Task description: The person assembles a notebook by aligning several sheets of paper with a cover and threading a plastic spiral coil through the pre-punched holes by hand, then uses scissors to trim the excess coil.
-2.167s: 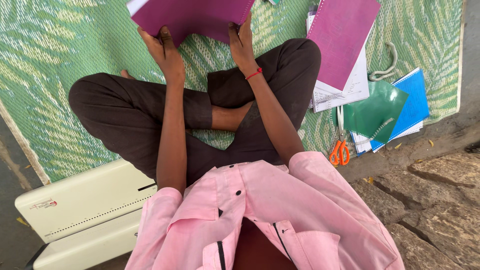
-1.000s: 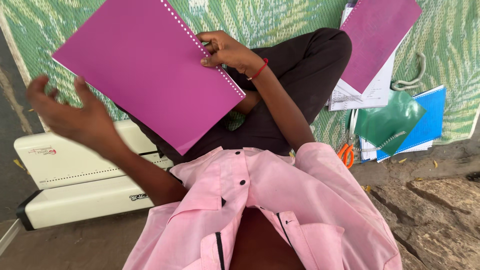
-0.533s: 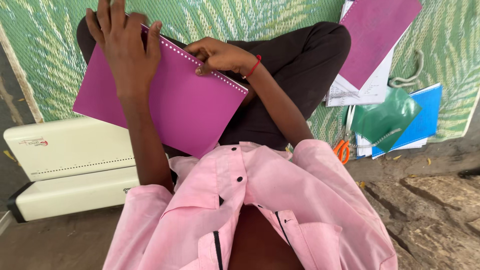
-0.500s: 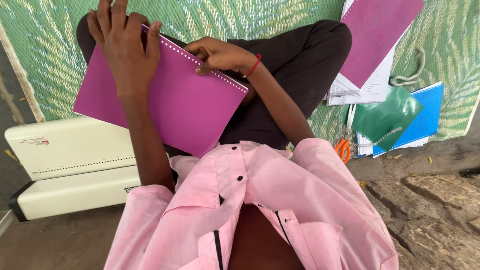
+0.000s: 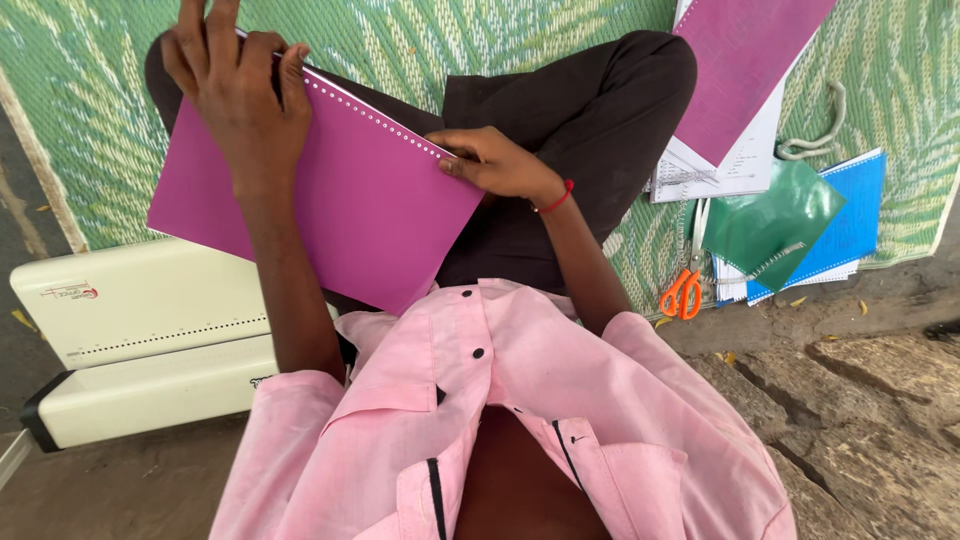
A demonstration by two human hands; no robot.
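Observation:
I sit cross-legged on a green woven mat (image 5: 500, 40) in a pink shirt and dark trousers. A magenta cover sheet (image 5: 330, 200) with a row of punched holes along its far edge lies tilted over my lap. My left hand (image 5: 235, 85) grips its upper left corner, fingers spread over the sheet. At the holed edge, on the right end, my right hand (image 5: 495, 162) with a red wrist thread pinches the sheet.
A cream binding machine (image 5: 140, 340) stands at my left. To the right lie another magenta sheet (image 5: 745, 70) on white papers, green (image 5: 770, 220) and blue (image 5: 850, 225) covers, orange-handled scissors (image 5: 682, 295) and a cord loop (image 5: 815, 130). Rough stone ground (image 5: 860, 400) borders the mat.
The magenta sheet came up off the mat, swung left, and has now settled lower over my lap. My left hand moved from its left edge to its upper corner.

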